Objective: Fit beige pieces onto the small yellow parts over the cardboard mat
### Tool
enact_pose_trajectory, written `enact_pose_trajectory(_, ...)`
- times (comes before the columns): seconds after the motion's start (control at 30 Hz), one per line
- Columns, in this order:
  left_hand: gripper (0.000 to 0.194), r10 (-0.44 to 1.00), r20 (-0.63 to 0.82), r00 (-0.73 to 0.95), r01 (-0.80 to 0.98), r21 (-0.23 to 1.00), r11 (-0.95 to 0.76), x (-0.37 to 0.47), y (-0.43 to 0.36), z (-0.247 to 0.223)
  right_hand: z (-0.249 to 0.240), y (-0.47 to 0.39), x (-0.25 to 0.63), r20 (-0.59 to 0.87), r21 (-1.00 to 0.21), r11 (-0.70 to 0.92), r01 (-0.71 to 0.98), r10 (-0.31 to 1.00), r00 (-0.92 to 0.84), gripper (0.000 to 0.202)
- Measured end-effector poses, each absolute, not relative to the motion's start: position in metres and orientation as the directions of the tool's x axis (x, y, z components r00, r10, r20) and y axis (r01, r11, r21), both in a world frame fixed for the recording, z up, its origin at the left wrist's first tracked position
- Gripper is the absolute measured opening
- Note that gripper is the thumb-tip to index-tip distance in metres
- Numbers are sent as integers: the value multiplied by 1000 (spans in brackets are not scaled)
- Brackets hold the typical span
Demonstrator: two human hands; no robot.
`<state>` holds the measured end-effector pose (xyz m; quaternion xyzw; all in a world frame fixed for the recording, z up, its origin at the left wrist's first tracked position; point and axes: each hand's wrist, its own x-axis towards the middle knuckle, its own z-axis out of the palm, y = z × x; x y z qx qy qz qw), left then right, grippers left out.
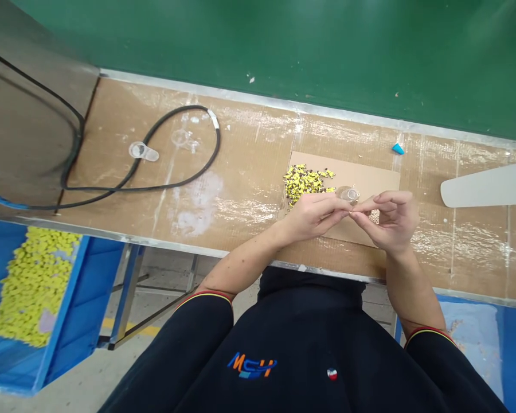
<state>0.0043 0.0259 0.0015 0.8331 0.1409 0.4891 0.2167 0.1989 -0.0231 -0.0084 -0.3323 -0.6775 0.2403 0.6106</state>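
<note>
Both hands meet above a flat cardboard sheet (370,178) on the bench. My left hand (316,213) is closed in a pinch, fingertips pointing right. Opposite it, my right hand (389,221) also pinches, its thumb and forefinger touching the left fingertips. A tiny item sits between the fingertips, too small to name. Just beyond them stands a small clear plastic cup (349,194). To the left of it lies a heap of small yellow and black parts (303,182). Tiny copper-coloured pieces (374,216) show partly behind my right hand.
A black cable (167,186) loops across the bench's left side, near a clear plastic piece (144,151). A blue cap-like piece (398,149) lies at the back, a white panel (488,184) at right. Below left, a blue bin (73,310) holds yellow parts.
</note>
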Motion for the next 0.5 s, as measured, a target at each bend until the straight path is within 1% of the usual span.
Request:
enact_pose_trajectory(0.13,5,444,810,384,60,458,-887,11,25,-1,-9,-25,190,685,-724,671,161,726,56,58)
enact_pose_trajectory(0.33,1,423,851,312,109,410,-905,16,24,-5,-8,-28,175,673,-740,659,138,722,159,56)
enact_pose_trajectory(0.43,2,420,855,306,112,406,-907,16,23,-6,-8,-29,171,667,-744,658,116,723,178,57)
enact_pose_trajectory(0.5,6,432,851,300,87,427,-900,16,22,-6,-8,-29,169,668,-743,660,110,720,189,56)
